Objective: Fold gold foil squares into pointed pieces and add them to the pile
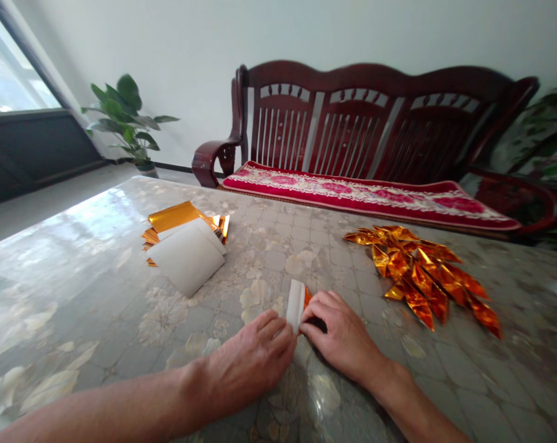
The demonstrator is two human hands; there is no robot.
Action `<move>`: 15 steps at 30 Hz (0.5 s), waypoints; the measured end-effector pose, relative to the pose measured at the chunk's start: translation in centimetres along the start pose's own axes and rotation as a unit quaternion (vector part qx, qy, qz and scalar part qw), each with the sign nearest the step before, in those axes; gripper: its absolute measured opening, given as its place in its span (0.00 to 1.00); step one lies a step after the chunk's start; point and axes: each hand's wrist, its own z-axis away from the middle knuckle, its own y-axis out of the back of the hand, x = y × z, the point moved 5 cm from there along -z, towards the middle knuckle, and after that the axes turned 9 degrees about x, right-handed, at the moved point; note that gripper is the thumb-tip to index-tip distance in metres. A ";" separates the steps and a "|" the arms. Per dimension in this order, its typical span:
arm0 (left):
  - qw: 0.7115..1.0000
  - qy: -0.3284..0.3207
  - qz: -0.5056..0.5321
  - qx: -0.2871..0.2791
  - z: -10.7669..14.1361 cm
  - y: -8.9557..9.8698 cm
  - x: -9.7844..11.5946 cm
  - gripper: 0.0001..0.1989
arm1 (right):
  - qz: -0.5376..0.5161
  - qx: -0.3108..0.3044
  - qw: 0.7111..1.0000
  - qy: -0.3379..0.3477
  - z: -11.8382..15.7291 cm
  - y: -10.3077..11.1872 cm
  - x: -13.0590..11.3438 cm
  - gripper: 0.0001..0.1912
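home living room, wooden settee, floral seat mat, potted plant, flower-patterned tabletop

Between our left hand and right hand we have a narrow, folded strip of white-backed, orange-gold foil paper. Its pale side faces up, lengthwise creased; shiny foil shows toward our right fingertips, which pinch its near end. Its far end points away from us.

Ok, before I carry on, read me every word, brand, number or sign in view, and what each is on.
None: I can read no text anywhere.
The folded paper between the left hand and right hand, the paper stack and the folded foil pieces show no lettering.
Table and bench cover show floral patterns.
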 end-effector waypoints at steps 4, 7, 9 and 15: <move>1.000 -0.004 -0.007 0.003 0.0 0.0 0.0 0.07 | 0.011 -0.003 1.000 -0.004 -0.1 -0.1 -0.1 0.08; 1.000 -0.009 -0.011 0.008 -0.1 0.0 0.1 0.07 | 0.019 -0.004 1.000 -0.009 -0.1 -0.2 -0.1 0.08; 1.000 -0.013 -0.014 0.011 -0.1 0.0 0.2 0.07 | 0.019 -0.004 1.000 -0.016 -0.1 -0.2 -0.1 0.08; 1.000 -0.015 -0.019 0.012 -0.1 0.0 0.2 0.08 | -0.004 0.010 0.998 -0.059 -0.1 -0.3 0.5 0.11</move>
